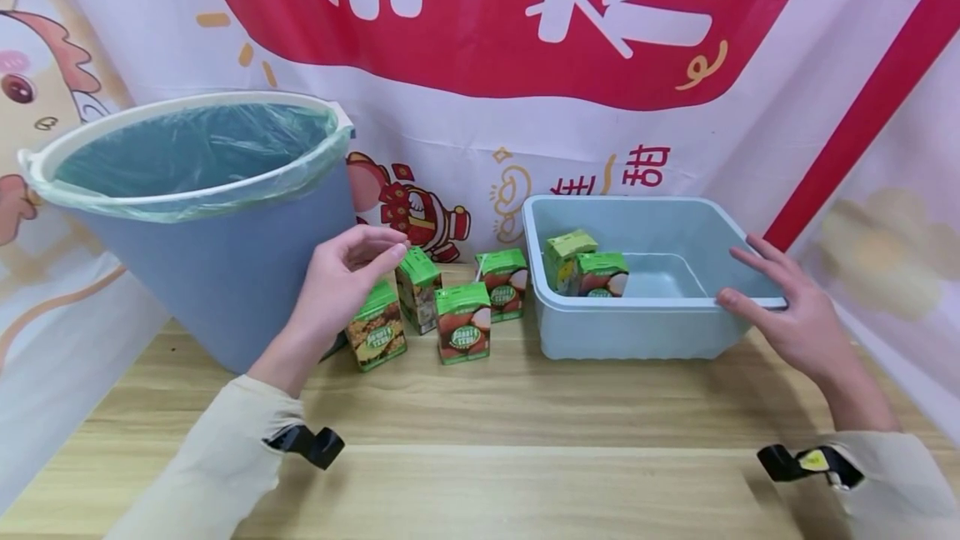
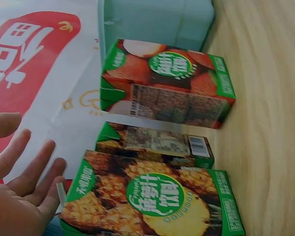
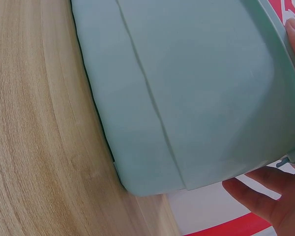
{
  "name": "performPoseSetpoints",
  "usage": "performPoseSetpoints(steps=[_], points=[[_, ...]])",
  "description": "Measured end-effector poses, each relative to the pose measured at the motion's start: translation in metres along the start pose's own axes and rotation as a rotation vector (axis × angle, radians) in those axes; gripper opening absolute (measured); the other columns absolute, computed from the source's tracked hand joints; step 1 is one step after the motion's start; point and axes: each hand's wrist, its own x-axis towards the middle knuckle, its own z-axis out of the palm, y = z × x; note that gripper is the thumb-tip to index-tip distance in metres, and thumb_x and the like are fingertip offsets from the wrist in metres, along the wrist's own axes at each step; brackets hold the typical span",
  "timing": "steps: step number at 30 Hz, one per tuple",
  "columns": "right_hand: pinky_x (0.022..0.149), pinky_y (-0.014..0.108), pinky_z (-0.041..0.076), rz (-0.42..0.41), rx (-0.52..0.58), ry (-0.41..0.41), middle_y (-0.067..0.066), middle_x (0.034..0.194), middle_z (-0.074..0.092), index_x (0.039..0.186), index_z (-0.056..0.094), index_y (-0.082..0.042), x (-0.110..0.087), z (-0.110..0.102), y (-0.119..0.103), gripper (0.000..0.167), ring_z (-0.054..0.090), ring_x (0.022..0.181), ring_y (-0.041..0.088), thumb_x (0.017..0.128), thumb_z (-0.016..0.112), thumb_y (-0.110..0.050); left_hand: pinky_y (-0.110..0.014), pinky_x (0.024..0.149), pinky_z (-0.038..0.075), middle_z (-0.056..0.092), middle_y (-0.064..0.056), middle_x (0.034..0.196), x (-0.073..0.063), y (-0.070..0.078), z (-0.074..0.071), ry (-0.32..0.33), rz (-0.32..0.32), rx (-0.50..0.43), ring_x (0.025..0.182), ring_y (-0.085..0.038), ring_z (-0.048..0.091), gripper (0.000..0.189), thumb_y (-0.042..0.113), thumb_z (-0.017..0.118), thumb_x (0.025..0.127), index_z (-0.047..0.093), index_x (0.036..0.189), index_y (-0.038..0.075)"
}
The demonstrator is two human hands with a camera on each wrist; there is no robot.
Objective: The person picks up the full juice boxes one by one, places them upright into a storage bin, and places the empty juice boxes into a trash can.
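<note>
My left hand (image 1: 341, 277) hovers beside the trash can over a pineapple juice box (image 1: 377, 330), fingers loosely bent and holding nothing. In the left wrist view its fingers spread beside this box, with a pale straw near the little finger. Another juice box (image 1: 420, 294), turned sideways, stands just behind. To its right are a lychee juice box (image 1: 463, 327) and a second lychee box (image 1: 505, 283) with a straw. My right hand (image 1: 795, 319) holds the near right corner of a light-blue plastic bin (image 1: 630, 332), thumb at the front rim, fingers along the right side.
Inside the bin lie a yellow-green juice box (image 1: 566, 252) and a lychee juice box (image 1: 602, 273). A tall blue trash can (image 1: 247, 273) with a green liner stands at left. A printed cloth (image 1: 450, 132) hangs behind the wooden table (image 1: 525, 457).
</note>
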Motion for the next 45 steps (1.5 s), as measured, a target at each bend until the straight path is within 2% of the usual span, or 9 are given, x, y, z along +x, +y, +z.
performPoseSetpoints(steps=[3, 8, 13, 19, 27, 37, 45], points=[[0.099, 0.088, 0.036, 0.000, 0.001, 0.001, 0.003, 0.180, 0.015, 0.165, 0.040, -0.017, 0.000, 0.000, 0.001, 0.073, 0.012, 0.161, 0.055, 0.101, 0.068, -0.038, -0.044, 0.110, 0.051, 0.071, -0.009, 0.138, 0.003, -0.004, 0.001, -0.028, -0.015, 0.046, 0.127, -0.023, 0.066, 0.035, 0.036, 0.070, 0.103, 0.069, 0.133, 0.018], [0.099, 0.088, 0.036, 0.000, -0.001, 0.001, 0.003, 0.180, 0.015, 0.165, 0.040, -0.018, -0.001, 0.000, 0.001, 0.073, 0.012, 0.161, 0.055, 0.101, 0.068, -0.038, -0.055, 0.117, 0.045, 0.066, -0.010, 0.146, 0.012, -0.005, 0.004, -0.054, -0.062, 0.137, 0.139, -0.033, 0.059, 0.038, 0.031, 0.074, 0.100, 0.067, 0.136, 0.019], [0.100, 0.087, 0.037, 0.005, -0.012, 0.000, 0.001, 0.180, 0.016, 0.165, 0.040, -0.020, 0.000, 0.000, 0.001, 0.073, 0.014, 0.162, 0.053, 0.101, 0.068, -0.040, -0.057, 0.120, 0.042, 0.064, -0.011, 0.150, 0.020, -0.007, 0.006, -0.070, -0.081, 0.219, 0.144, -0.035, 0.054, 0.045, 0.027, 0.078, 0.097, 0.065, 0.139, 0.020], [0.099, 0.087, 0.037, 0.001, -0.014, -0.004, 0.003, 0.180, 0.016, 0.165, 0.040, -0.020, 0.000, 0.000, 0.001, 0.073, 0.014, 0.161, 0.054, 0.100, 0.068, -0.040, -0.057, 0.115, 0.046, 0.064, -0.012, 0.149, 0.029, -0.011, 0.013, -0.068, -0.078, 0.289, 0.140, -0.035, 0.057, 0.052, 0.020, 0.084, 0.092, 0.063, 0.140, 0.018], [0.099, 0.087, 0.038, 0.008, -0.014, -0.005, 0.004, 0.180, 0.016, 0.165, 0.040, -0.019, -0.001, 0.000, 0.000, 0.073, 0.014, 0.161, 0.055, 0.100, 0.068, -0.040, -0.057, 0.116, 0.045, 0.063, -0.012, 0.149, 0.035, -0.009, 0.024, -0.075, -0.072, 0.363, 0.143, -0.037, 0.052, 0.055, 0.024, 0.083, 0.093, 0.062, 0.143, 0.017], [0.100, 0.086, 0.038, 0.006, -0.023, 0.000, 0.004, 0.180, 0.016, 0.165, 0.040, -0.020, -0.001, -0.001, -0.001, 0.074, 0.016, 0.160, 0.054, 0.100, 0.068, -0.041, -0.056, 0.116, 0.046, 0.067, -0.011, 0.145, 0.041, 0.005, 0.039, -0.092, -0.003, 0.379, 0.141, -0.033, 0.057, 0.051, 0.023, 0.083, 0.093, 0.064, 0.139, 0.017], [0.099, 0.086, 0.038, 0.000, -0.016, -0.003, 0.004, 0.180, 0.016, 0.165, 0.040, -0.019, -0.001, -0.001, -0.001, 0.073, 0.016, 0.160, 0.055, 0.100, 0.068, -0.040, -0.055, 0.113, 0.047, 0.069, -0.009, 0.142, 0.047, 0.016, 0.054, -0.135, 0.007, 0.367, 0.138, -0.032, 0.059, 0.050, 0.020, 0.083, 0.094, 0.063, 0.139, 0.017]])
